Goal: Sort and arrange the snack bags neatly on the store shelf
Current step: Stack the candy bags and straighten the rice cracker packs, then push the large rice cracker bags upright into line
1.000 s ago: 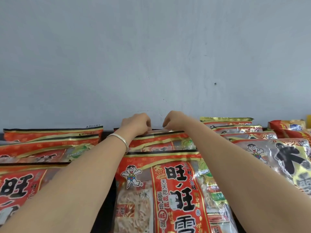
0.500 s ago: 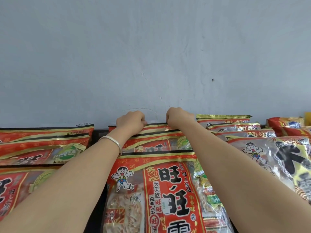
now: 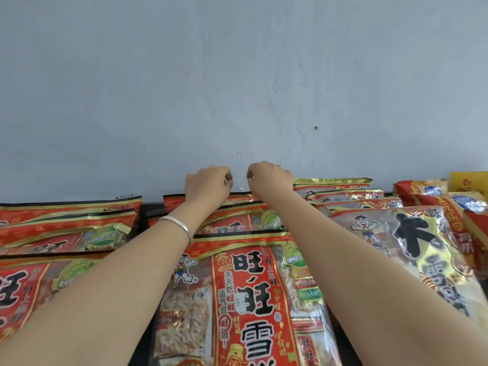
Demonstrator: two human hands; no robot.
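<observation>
Left hand [image 3: 208,184], right hand [image 3: 269,180] pinch rear bag [image 3: 173,201] — top edge by wall [image 3: 237,75].

I see both forearms reaching to the back of the shelf. My left hand [image 3: 208,184], a silver bracelet [image 3: 179,225] on its wrist, and my right hand [image 3: 269,180] sit close together, their fingers curled over the top edge of the rearmost rice-cracker bag [image 3: 237,198] against the grey wall [image 3: 237,75]. A front bag [image 3: 245,299] lies between my arms, with similar red bags in rows on either side.
</observation>
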